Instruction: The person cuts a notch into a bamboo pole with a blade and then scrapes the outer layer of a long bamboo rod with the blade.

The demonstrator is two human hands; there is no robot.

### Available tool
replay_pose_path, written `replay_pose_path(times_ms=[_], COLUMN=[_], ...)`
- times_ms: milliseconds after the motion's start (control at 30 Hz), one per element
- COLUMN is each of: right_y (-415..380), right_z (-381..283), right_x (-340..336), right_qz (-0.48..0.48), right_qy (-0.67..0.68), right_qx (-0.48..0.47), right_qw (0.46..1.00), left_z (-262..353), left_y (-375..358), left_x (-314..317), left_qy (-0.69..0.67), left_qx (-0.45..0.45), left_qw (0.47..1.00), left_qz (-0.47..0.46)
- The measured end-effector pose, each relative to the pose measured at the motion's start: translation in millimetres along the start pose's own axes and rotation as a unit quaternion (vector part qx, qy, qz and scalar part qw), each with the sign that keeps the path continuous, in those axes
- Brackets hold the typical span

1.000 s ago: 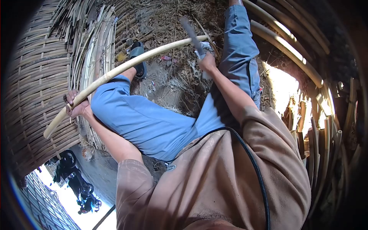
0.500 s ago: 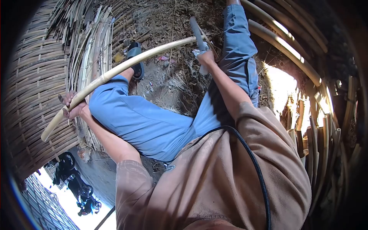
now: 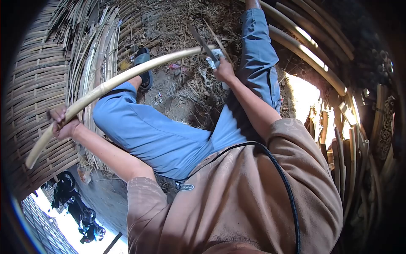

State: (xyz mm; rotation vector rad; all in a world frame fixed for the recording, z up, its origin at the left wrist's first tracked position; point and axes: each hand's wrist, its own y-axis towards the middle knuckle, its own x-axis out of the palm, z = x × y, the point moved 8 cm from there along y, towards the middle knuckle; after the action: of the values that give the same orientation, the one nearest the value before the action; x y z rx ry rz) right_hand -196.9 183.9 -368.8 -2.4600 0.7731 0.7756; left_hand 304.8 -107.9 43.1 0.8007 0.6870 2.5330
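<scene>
A long pale bamboo pole [image 3: 127,77] slants over my bent left leg, its far end near my right hand. Near its lower left end, my left hand [image 3: 63,122] is closed around it. My right hand [image 3: 224,70] grips a knife whose dark blade [image 3: 202,42] points up and left, crossing the pole's far end. Crumpled whitish wrapping [image 3: 214,58] shows around the knife just above my fingers. A thin strip [image 3: 218,40] stands out beside the blade, close to the pole's tip.
Woven bamboo matting [image 3: 40,84] covers the left side, with a bundle of split bamboo strips [image 3: 98,51] beside it. Bamboo poles [image 3: 311,57] lie along the right. Dry litter covers the ground [image 3: 190,91]. Motorcycles [image 3: 78,207] stand at lower left.
The pole has slid down and left with my left hand. My right hand has shifted slightly left, and the blade now leans further left across the pole's end.
</scene>
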Motion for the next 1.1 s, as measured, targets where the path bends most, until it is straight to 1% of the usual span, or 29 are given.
replay_pose_path(times_ms=[33, 67, 167, 233, 267, 300, 333, 367, 400, 433, 467, 500, 533, 567, 633, 667, 700, 767, 833, 867, 900, 967, 1000, 1033, 1067, 1100], right_y=[-1.4, -11.3, -45.4, -75.1, -88.0, -102.2, -113.7, -110.5, -105.0, -98.1, -68.7, -45.3, -28.4, -16.3, -1.4, -24.1, -45.0, -72.6, -97.2, -101.9, -96.6, -71.2, -44.2, -26.3, -22.2, -19.5], right_z=[1.2, -16.4, -63.6, -115.3, -141.7, -164.8, -182.5, -177.4, -163.8, -146.5, -87.9, -49.0, -28.9, -28.4, -32.4, -30.6, -54.4, -105.4, -144.2, -152.0, -140.8, -97.7, -56.3, -19.4, -25.4, -27.9], right_x=[8.5, 4.5, 6.3, -9.5, -16.3, -25.8, -36.2, -34.4, -27.4, -19.6, 16.1, 18.8, 19.4, 11.6, 19.5, 27.8, 15.9, 2.5, -3.0, -6.5, -3.9, 4.6, 13.7, 17.5, 14.4, 14.2], right_qz=[-0.013, -0.046, -0.043, -0.039, -0.043, -0.046, -0.059, -0.045, -0.030, -0.014, -0.072, -0.063, -0.033, -0.001, -0.001, -0.014, -0.039, -0.060, -0.072, -0.046, -0.031, 0.000, -0.005, -0.008, -0.028, -0.023], right_qy=[-0.021, -0.075, -0.017, 0.038, 0.062, 0.087, 0.098, 0.089, 0.080, 0.071, 0.042, -0.008, -0.032, -0.055, -0.046, -0.041, -0.028, 0.036, 0.075, 0.071, 0.058, 0.028, -0.010, -0.047, -0.083, -0.066], right_qx=[-0.027, -0.030, -0.021, -0.136, -0.206, -0.274, -0.319, -0.309, -0.299, -0.289, -0.154, -0.055, -0.061, -0.064, -0.106, -0.110, -0.106, -0.105, -0.178, -0.230, -0.226, -0.220, -0.103, 0.017, -0.028, -0.024], right_qw=[0.999, 0.996, 0.999, 0.989, 0.976, 0.957, 0.941, 0.946, 0.950, 0.955, 0.985, 0.996, 0.997, 0.996, 0.993, 0.993, 0.993, 0.992, 0.979, 0.969, 0.972, 0.975, 0.995, 0.999, 0.996, 0.997], left_z=[12.8, 16.2, 13.6, 13.2, 13.5, 12.0, 11.3, 12.7, 14.8, 14.1, 12.5, 10.9, 6.8, 10.2, 10.4, 11.2, 10.2, 8.0, 7.7, 6.6, 6.4, 7.1, 7.3, 7.1, 6.5, 5.5], left_y=[8.4, 14.5, 25.2, 25.8, 25.5, 23.1, 23.2, 25.2, 24.4, 22.2, 19.8, 16.3, 12.5, 14.8, 9.2, 8.2, 6.7, 11.7, 8.6, 11.5, 14.0, 14.4, 13.2, 11.1, 10.6, 14.3], left_x=[9.8, 19.9, 62.3, 97.4, 113.9, 115.4, 117.7, 120.4, 110.6, 102.9, 91.8, 83.9, 79.6, 78.3, 71.0, 74.1, 83.7, 80.9, 92.5, 97.5, 95.7, 89.4, 90.4, 93.5, 98.8, 104.4], left_qy=[0.005, 0.005, 0.005, 0.007, 0.009, 0.006, 0.003, 0.001, 0.027, 0.020, 0.012, 0.004, 0.006, 0.011, 0.018, 0.028, 0.031, 0.009, 0.032, 0.041, 0.038, 0.030, 0.028, 0.025, 0.022, 0.025], left_qx=[0.014, 0.016, 0.016, 0.017, 0.018, 0.015, 0.016, 0.017, 0.014, 0.011, 0.012, 0.014, 0.006, 0.019, 0.032, 0.041, 0.039, 0.018, 0.005, 0.006, 0.004, 0.005, 0.010, 0.015, 0.021, 0.026], left_qw=[1.000, 1.000, 0.997, 0.994, 0.993, 0.992, 0.991, 0.989, 0.995, 0.995, 0.995, 0.995, 0.996, 0.997, 0.998, 0.998, 0.998, 0.998, 0.999, 0.999, 0.999, 0.999, 0.999, 0.999, 0.999, 0.998], left_qz=[-0.005, -0.025, -0.078, -0.105, -0.120, -0.125, -0.133, -0.144, -0.100, -0.101, -0.101, -0.101, -0.086, -0.081, -0.059, -0.045, -0.029, -0.055, -0.039, -0.035, -0.039, -0.044, -0.044, -0.043, -0.043, -0.048])
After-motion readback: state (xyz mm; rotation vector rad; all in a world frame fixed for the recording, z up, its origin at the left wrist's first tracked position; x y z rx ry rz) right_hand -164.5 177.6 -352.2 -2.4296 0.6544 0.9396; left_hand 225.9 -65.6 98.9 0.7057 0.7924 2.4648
